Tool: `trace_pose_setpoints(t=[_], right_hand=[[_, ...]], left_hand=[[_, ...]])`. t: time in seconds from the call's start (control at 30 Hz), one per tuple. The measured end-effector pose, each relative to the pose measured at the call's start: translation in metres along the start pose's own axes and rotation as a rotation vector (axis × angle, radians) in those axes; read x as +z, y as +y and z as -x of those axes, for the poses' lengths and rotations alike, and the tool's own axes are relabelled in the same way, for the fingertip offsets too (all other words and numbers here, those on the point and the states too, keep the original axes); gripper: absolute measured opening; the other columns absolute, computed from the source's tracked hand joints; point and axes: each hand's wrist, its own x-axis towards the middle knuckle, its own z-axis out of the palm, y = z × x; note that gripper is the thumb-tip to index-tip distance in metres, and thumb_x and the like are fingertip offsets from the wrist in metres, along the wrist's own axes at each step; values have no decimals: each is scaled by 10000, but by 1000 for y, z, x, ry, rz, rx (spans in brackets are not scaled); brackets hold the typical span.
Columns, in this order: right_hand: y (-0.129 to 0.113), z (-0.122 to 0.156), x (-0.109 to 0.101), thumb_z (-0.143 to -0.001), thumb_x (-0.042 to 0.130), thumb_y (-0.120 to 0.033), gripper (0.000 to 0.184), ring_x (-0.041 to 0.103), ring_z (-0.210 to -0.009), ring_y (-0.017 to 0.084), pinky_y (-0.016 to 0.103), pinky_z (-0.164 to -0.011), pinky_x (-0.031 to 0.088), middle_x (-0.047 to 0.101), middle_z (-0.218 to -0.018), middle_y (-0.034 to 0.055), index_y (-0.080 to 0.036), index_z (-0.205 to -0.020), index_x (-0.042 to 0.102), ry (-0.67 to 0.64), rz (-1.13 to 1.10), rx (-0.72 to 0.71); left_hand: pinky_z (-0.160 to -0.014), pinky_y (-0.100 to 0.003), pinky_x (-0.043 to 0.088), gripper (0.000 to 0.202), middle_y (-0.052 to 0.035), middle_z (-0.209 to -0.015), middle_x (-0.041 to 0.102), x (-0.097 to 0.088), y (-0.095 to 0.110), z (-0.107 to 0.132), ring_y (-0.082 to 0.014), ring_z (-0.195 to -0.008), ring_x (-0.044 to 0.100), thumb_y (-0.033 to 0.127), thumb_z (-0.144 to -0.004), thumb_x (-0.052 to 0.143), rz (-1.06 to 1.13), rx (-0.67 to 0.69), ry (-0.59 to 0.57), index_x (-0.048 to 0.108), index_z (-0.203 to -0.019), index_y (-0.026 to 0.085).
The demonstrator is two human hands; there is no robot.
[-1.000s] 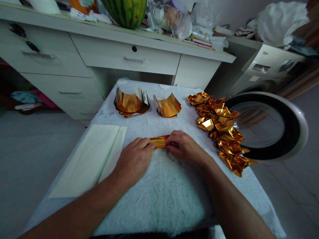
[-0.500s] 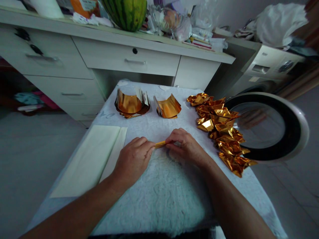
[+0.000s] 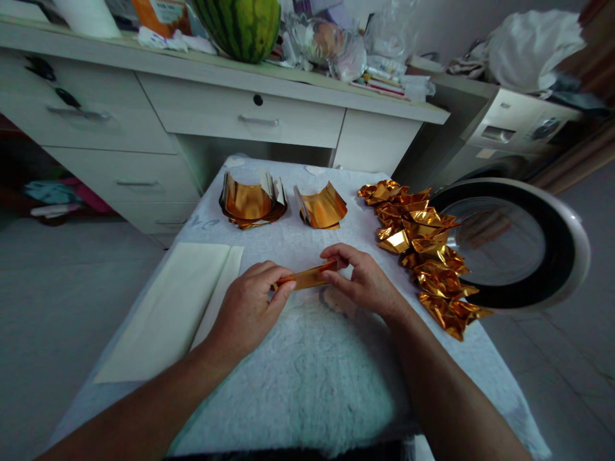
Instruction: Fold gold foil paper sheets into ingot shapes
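Observation:
A narrow folded strip of gold foil paper [image 3: 310,277] stretches between my two hands, just above the cloth-covered table [image 3: 307,371]. My left hand [image 3: 254,301] pinches its left end between thumb and fingers. At the other end, my right hand [image 3: 358,278] grips it with the thumb in front and the fingers behind. Beyond the hands lie two stacks of curved gold foil sheets, a larger stack [image 3: 250,200] and a smaller stack [image 3: 323,206]. Several folded gold foil pieces [image 3: 420,246] form a row along the table's right side.
Pale paper sheets [image 3: 166,307] lie at the table's left. Right of the table, an open round washing machine door [image 3: 571,250] stands close to the foil row. A white drawer cabinet [image 3: 250,121] with a watermelon [image 3: 240,29] on top is behind.
The foil strip shows wider and longer between the hands. My left hand has shifted slightly left, and my right hand's fingers have spread more around its end.

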Motion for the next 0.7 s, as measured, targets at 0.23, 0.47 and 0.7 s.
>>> trace_pose_setpoints(t=[0.23,0.47,0.7], right_hand=[[3,-2,-3,-800,663,-262,237,538,-716,136,272,-642,425,598,-828,-1,-194,-984,530,89,-119,200],[-2,-4,-3,-807,639,-248,112,465,-616,104,244,-573,377,532,-702,-28,-193,-780,545,120,-184,191],[0,-4,1,-785,689,-314,177,521,-666,111,253,-631,417,569,-760,-16,-198,-839,566,112,-466,239]], left_hand=[[-661,-287,478,137,6,-837,673,-2,0,-1,-162,-740,632,294,-894,569,197,-186,31,673,-910,207],[-655,-287,500,196,1,-852,709,-2,-1,-4,-171,-732,657,337,-891,561,357,-335,21,680,-969,201],[-680,-293,501,181,-1,-874,701,-3,0,-2,-174,-765,658,329,-910,549,247,-238,48,673,-966,209]])
